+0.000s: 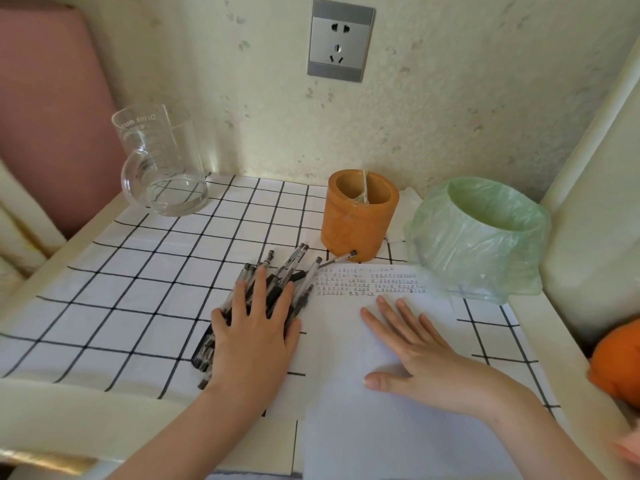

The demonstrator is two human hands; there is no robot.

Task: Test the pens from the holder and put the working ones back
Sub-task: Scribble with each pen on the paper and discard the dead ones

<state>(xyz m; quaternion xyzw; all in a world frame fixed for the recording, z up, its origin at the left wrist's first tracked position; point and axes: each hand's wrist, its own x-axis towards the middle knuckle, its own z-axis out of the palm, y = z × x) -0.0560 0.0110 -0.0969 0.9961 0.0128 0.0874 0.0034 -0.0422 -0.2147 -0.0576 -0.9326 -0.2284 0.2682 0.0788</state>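
Observation:
A pile of several black-and-clear pens [287,271] lies on the checked tablecloth [138,271], left of a white sheet of paper [398,427] with rows of small test marks along its top. My left hand [254,337] rests flat on the pile, fingers straight and spread. My right hand [415,351] lies flat on the paper, fingers straight. The orange pen holder [356,220] stands upright behind the paper, with no pens showing above its rim. One pen [337,260] lies against the holder's base.
A small bin lined with a green plastic bag [481,237] stands right of the holder. A clear glass jug [162,164] sits at the back left. A wall socket [341,39] is above. An orange object [620,362] lies at the right edge.

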